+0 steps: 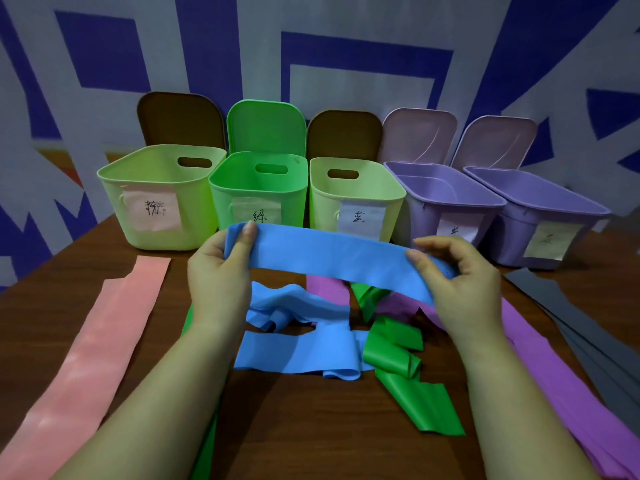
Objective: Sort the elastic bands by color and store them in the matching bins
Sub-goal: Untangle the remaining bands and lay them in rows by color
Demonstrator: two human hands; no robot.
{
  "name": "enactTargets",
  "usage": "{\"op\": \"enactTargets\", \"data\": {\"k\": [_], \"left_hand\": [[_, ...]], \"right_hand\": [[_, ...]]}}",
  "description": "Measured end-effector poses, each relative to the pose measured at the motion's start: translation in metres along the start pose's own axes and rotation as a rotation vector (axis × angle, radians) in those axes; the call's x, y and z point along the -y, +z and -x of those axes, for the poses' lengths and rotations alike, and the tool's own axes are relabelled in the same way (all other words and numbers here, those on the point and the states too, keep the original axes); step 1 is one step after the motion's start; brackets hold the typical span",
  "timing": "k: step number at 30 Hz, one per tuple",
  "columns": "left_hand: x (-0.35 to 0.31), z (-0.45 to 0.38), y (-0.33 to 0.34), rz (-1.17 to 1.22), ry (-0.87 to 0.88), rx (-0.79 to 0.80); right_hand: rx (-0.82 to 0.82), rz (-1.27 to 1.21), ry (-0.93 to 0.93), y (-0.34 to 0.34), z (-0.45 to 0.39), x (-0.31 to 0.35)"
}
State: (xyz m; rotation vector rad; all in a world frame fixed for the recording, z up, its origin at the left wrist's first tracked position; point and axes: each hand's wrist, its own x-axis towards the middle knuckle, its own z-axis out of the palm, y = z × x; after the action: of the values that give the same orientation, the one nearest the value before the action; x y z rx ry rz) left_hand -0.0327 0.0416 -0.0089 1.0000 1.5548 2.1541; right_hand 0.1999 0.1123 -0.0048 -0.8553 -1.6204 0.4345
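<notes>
**A:** why's the long flat blue elastic band (332, 261) stretched out like that? the rest of it is bunched on the brown wooden table (311, 427), tangled with a crumpled green elastic strip (408, 372)

**B:** my guess is they're folding it so it fits a bin. left hand (218, 282) pinches one end, thumb on top, and right hand (460, 282) has its fingers curled round the other, so the raised span runs straight between both grips, above the pile

**A:** and where does it go?

**B:** pale green plastic bin with the blue label (356, 199), right behind it, lid open
</notes>
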Motion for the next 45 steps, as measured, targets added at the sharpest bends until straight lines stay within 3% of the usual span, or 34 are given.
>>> {"op": "enactTargets", "data": {"k": [5,13,16,23,31,35,41,43,45], "left_hand": [[0.003,0.001,0.0,-0.01,0.003,-0.004],[-0.004,-0.006,-0.002,-0.039,0.08,-0.017],[-0.008,-0.018,-0.006,-0.043,0.039,-0.021],[-0.023,-0.032,-0.004,-0.054,-0.116,0.171],[-0.038,-0.03,-0.017,-0.211,-0.113,0.164],[-0.051,-0.026,-0.029,-0.308,-0.073,0.149],[-0.059,-0.015,-0.042,-0.391,-0.149,0.317],[-0.054,-0.012,-0.045,-0.485,-0.185,0.384],[-0.046,-0.008,-0.045,-0.575,-0.205,0.438]], "right_hand": [[0.13,0.222,0.04,0.0,-0.002,-0.009],[0.15,0.181,0.142,0.003,-0.001,-0.004],[0.198,0.193,0.138,0.0,-0.009,0.011],[0.382,0.326,0.191,-0.023,-0.014,0.04],[0.565,0.273,0.331,-0.027,0.023,0.06],[0.766,0.192,0.465,-0.023,0.048,0.071],[1.09,-0.015,0.701,-0.021,0.078,0.09],[1.125,0.082,0.66,-0.019,0.083,0.092],[1.041,0.264,0.514,-0.015,0.084,0.089]]}}
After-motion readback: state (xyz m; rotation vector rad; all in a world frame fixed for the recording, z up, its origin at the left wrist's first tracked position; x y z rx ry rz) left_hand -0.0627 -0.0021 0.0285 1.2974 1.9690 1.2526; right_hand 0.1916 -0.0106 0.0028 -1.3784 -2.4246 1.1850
